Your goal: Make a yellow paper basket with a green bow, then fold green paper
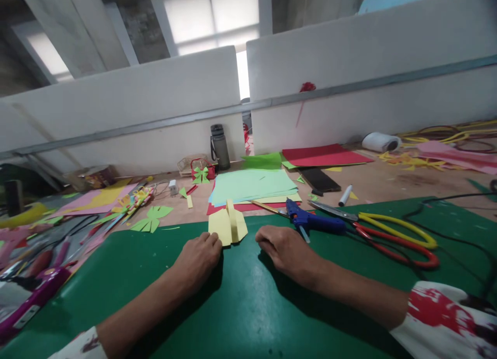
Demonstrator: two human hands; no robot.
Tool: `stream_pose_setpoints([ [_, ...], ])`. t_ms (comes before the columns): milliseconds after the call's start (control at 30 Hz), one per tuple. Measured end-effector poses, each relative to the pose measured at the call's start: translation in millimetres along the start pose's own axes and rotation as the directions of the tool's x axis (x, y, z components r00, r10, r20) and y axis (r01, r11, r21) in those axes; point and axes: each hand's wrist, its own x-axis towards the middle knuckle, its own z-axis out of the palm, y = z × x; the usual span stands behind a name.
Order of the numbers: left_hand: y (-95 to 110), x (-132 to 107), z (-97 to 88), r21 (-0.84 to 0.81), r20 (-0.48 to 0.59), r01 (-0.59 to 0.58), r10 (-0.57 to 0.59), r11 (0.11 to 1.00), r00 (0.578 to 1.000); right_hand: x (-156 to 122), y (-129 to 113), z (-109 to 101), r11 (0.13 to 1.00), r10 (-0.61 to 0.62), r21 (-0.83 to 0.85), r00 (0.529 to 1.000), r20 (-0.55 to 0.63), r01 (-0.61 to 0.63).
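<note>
A pale yellow folded paper piece (219, 226) sits on the green mat, with a narrow strip standing up along its middle. The closed fingers of my left hand (200, 258) are at its lower left edge, holding it there. To the right of the paper and apart from it, my right hand (287, 251) rests low over the mat with its fingers curled in. Anything inside that hand is hidden. Just beyond it lies a blue glue gun (320, 222). Scissors (392, 229) with yellow and red handles lie to its right.
A stack of pale green paper sheets (254, 185) lies behind the mat (248, 312). Further back are red sheets (330, 155), a dark phone (320, 180), a white marker (345, 195) and a grey bottle (220, 148). A purple tool (37, 299) and paper scraps crowd the left.
</note>
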Motion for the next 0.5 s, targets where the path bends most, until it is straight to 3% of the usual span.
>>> stream_pose_setpoints([
  [133,-19.0,0.3,-8.5,-0.04,-0.125,0.113,-0.117,0.993,0.985,-2.1,-1.3,-3.9,0.999,-0.018,0.035,0.999,-0.039,0.02],
  [200,-28.7,-1.0,-18.8,-0.214,-0.243,0.223,-0.273,0.951,0.931,-2.9,-3.8,-7.9,0.997,-0.022,0.073,0.997,-0.074,0.027],
  [233,-32.1,-1.7,-24.2,-0.41,-0.28,0.253,-0.385,0.876,0.88,-3.2,-5.2,-10.2,0.995,-0.018,0.097,0.995,-0.093,0.027],
  [267,-33.9,-2.4,-29.0,-0.625,-0.258,0.241,-0.488,0.742,0.834,-3.5,-6.4,-12.6,0.992,-0.008,0.123,0.994,-0.111,0.021],
  [300,-34.2,-2.9,-32.7,-0.808,-0.186,0.201,-0.563,0.554,0.805,-3.8,-7.3,-15.2,0.988,0.009,0.153,0.992,-0.128,0.011],
  [333,-32.9,-3.1,-35.0,-0.927,-0.087,0.151,-0.591,0.342,0.802,-4.0,-7.7,-17.9,0.983,0.034,0.185,0.989,-0.144,-0.006],
  [400,-26.6,-3.0,-35.1,-0.995,0.085,0.1,-0.542,-0.002,0.836,-4.0,-6.7,-23.2,0.967,0.105,0.248,0.977,-0.188,-0.056],
  [500,-12.6,-1.1,-28.5,-0.954,0.201,0.071,-0.446,-0.29,0.872,-3.5,-1.8,-29.4,0.921,0.222,0.37,0.941,-0.256,-0.117],
])
